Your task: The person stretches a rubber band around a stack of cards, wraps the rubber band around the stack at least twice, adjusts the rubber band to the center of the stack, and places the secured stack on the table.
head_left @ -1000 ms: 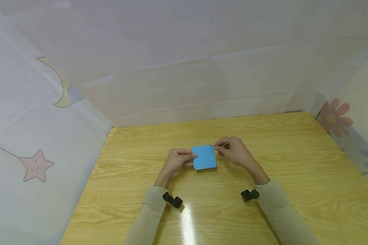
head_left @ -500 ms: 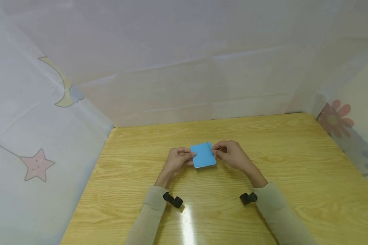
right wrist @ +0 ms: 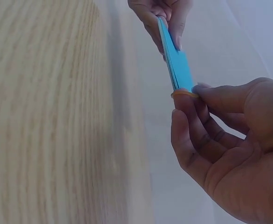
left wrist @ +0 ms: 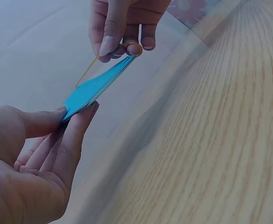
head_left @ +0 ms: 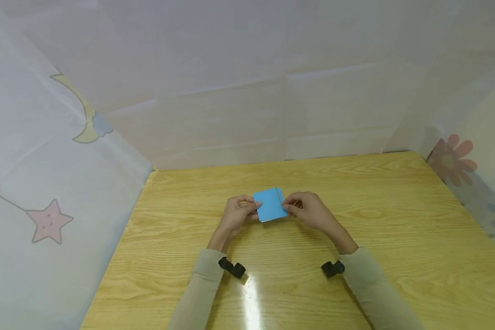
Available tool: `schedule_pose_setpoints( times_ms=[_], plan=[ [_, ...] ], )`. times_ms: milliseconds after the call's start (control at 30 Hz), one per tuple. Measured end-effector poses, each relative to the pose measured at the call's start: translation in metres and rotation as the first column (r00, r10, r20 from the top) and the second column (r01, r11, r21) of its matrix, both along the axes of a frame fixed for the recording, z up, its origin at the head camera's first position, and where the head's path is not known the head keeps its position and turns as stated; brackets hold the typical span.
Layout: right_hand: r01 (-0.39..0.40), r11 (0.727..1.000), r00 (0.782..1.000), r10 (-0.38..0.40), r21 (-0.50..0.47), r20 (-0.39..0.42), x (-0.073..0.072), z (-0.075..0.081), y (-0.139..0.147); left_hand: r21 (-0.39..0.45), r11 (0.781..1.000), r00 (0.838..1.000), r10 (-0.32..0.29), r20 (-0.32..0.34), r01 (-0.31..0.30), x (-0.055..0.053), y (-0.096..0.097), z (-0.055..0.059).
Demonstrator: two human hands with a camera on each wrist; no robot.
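A thin stack of square blue cards (head_left: pixel 268 207) is held above the table, slightly tilted. My left hand (head_left: pixel 235 214) pinches its left edge, thumb on top and fingers underneath. At the opposite edge, my right hand (head_left: pixel 311 211) pinches a yellowish rubber band (right wrist: pixel 183 93) between thumb and fingers. In the head view the band runs as a thin line across the top face near the right side. Seen from the left wrist, the band (left wrist: pixel 86 72) stretches from the far corner of the stack up to the right fingers and loops round a fingertip (left wrist: pixel 134 48).
The wooden table (head_left: pixel 181 284) extends all round beneath the hands. A pale printed cloth (head_left: pixel 214 114) hangs behind it and at both sides. Small black wrist cameras (head_left: pixel 232 269) sit at both sleeve cuffs.
The rubber band has come from the stack's upper right corner onto its top face. The stack has turned a little and shifted up and left, while my right hand has moved slightly left and down.
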State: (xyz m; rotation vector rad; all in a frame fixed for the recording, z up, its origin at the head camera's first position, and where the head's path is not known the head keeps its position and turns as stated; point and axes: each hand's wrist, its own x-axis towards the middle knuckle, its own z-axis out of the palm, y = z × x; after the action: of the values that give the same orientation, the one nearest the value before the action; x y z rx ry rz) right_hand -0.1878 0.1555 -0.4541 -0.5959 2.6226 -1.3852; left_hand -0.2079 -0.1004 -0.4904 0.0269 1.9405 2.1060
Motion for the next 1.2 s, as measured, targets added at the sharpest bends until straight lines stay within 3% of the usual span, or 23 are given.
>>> schedule_pose_setpoints(
  times_ms=[267,733,1200],
  plan=[
    [0.000,1.000,1.000,0.000,-0.020,0.007,0.002,0.000,-0.002,0.012,0.999,0.998,0.039,0.044,-0.040,-0.002,0.001,-0.002],
    [-0.005,1.000,1.000,0.004,-0.023,-0.015,0.005,-0.003,-0.005,0.072,0.989,0.990,0.127,0.058,-0.131,-0.003,0.005,0.002],
    [-0.055,0.998,0.998,0.054,-0.041,-0.015,0.008,-0.004,-0.006,0.110,0.963,0.967,0.239,0.086,-0.248,-0.006,0.004,0.009]
  ],
)
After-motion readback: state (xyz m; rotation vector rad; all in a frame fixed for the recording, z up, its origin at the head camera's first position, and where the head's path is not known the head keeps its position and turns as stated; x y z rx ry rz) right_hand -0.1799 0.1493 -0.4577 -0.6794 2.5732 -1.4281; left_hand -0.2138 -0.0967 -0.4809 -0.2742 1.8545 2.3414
